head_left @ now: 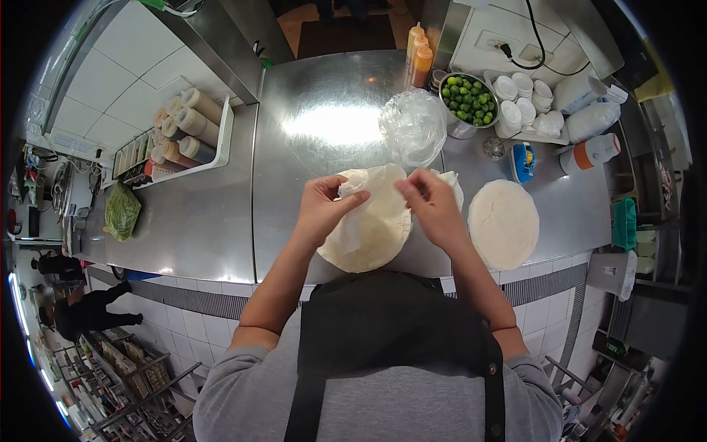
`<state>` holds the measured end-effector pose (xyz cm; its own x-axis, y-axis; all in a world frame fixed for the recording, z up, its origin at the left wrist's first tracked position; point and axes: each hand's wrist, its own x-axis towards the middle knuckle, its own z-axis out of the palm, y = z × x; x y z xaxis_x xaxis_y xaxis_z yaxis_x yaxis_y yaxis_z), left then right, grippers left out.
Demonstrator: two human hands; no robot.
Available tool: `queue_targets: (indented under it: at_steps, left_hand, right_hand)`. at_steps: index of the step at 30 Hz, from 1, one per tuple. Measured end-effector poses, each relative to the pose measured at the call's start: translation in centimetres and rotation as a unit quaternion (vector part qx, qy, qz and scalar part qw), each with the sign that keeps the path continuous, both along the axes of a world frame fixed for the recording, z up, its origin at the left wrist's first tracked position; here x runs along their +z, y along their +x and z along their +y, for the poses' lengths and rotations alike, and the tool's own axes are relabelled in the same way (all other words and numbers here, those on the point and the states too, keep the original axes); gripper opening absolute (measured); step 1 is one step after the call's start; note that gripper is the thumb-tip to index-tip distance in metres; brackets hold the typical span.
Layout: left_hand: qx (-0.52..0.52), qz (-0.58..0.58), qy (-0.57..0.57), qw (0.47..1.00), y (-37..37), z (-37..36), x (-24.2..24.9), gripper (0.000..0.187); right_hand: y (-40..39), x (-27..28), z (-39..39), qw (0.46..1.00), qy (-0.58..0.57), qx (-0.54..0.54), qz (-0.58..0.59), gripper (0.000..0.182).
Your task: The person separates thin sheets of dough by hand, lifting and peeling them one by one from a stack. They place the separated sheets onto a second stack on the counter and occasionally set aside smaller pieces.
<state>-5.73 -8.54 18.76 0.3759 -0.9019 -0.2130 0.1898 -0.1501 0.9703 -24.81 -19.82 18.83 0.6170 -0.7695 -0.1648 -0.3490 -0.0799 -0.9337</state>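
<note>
Over a round stack of pale, thin pastry wrappers (366, 247) at the counter's front edge, a single thin wrapper (377, 193) is lifted and hangs in folds between my hands. My left hand (329, 208) pinches its left side with thumb and fingers. At the wrapper's right edge, my right hand (433, 206) is closed in a pinch, slightly smeared by motion. Part of another pale sheet (453, 188) shows behind my right hand. Farther right lies a second round stack of wrappers (504, 225), apart from both hands.
A crumpled clear plastic bag (414, 127) lies beyond my hands on the steel counter (294, 96). Behind it stand a metal container of green limes (469, 101) and squeeze bottles (418, 55). White cups (524, 99) sit right; a white bottle basket (223, 140) is left.
</note>
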Motion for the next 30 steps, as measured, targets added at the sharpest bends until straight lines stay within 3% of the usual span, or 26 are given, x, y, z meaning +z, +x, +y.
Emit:
queue_targets:
  at_steps: [1, 3, 4, 7, 8, 10, 13, 16, 21, 23, 24, 26, 27, 29, 30]
  left_hand:
    - [0.0, 0.0, 0.0, 1.0, -0.4, 0.1, -0.5, 0.017]
    - [0.016, -0.009, -0.002, 1.0, -1.2, 0.1, -1.5, 0.016]
    - [0.012, -0.036, -0.003, 0.999, -1.6, 0.0, -1.9, 0.017]
    - [-0.003, -0.088, 0.02, 0.996, -2.6, -0.2, -2.3, 0.018]
    - [-0.004, -0.094, 0.005, 0.996, -2.9, -0.2, -2.8, 0.022]
    - [-0.006, -0.111, 0.001, 0.994, -3.5, -0.2, -2.2, 0.023]
    - [-0.027, -0.138, 0.011, 0.99, -3.5, 0.1, -1.7, 0.028]
    - [-0.035, -0.149, 0.033, 0.988, -3.2, 0.3, -2.4, 0.035]
    - [-0.012, -0.083, 0.025, 0.996, -2.6, 0.0, -2.5, 0.043]
    - [-0.035, -0.334, -0.052, 0.941, -2.5, -0.1, -1.3, 0.039]
    - [-0.036, -0.333, -0.052, 0.941, -2.7, -0.2, -1.6, 0.039]
    - [-0.022, -0.196, -0.107, 0.974, -3.1, -0.5, -2.7, 0.035]
    - [-0.021, -0.197, -0.107, 0.974, -3.1, -0.6, -2.5, 0.035]
    - [-0.044, -0.038, -0.073, 0.996, -3.2, -0.6, -2.0, 0.03]
    - [-0.043, -0.038, -0.073, 0.996, -3.0, -0.5, -2.1, 0.03]
  right_hand:
    - [0.2, -0.7, 0.3, 1.0, 0.0, 0.0, 0.0, 0.034]
    - [1.0, -1.7, 1.1, 0.981, 0.163, 0.031, -0.099, 0.026]
    - [1.4, -1.9, 1.5, 0.974, 0.183, 0.0, -0.132, 0.028]
    - [2.1, -2.7, 1.8, 0.982, 0.141, -0.048, -0.118, 0.043]
    - [2.0, -3.5, 1.7, 0.982, 0.14, -0.049, -0.118, 0.043]
    - [1.7, -4.5, 1.4, 0.998, 0.019, -0.026, -0.046, 0.034]
    - [1.0, -4.3, 1.0, 0.989, 0.12, -0.015, -0.087, 0.023]
    - [0.5, -4.0, 0.8, 0.984, 0.146, -0.014, -0.104, 0.021]
    - [-0.1, -5.0, 0.5, 0.992, 0.049, 0.051, -0.102, 0.022]
    - [-0.3, -4.9, 0.5, 0.993, 0.009, 0.061, -0.102, 0.022]
    - [-0.2, -3.7, 0.4, 0.994, 0.011, 0.08, -0.078, 0.022]
    - [-0.1, -3.0, 0.3, 0.993, 0.011, 0.101, -0.054, 0.021]
    - [-0.1, -3.0, 0.3, 0.992, 0.017, 0.099, -0.077, 0.021]
    - [-0.1, -2.9, 0.3, 0.99, 0.022, 0.1, -0.098, 0.021]
    - [-0.2, -2.8, 0.4, 0.988, 0.013, 0.103, -0.118, 0.021]
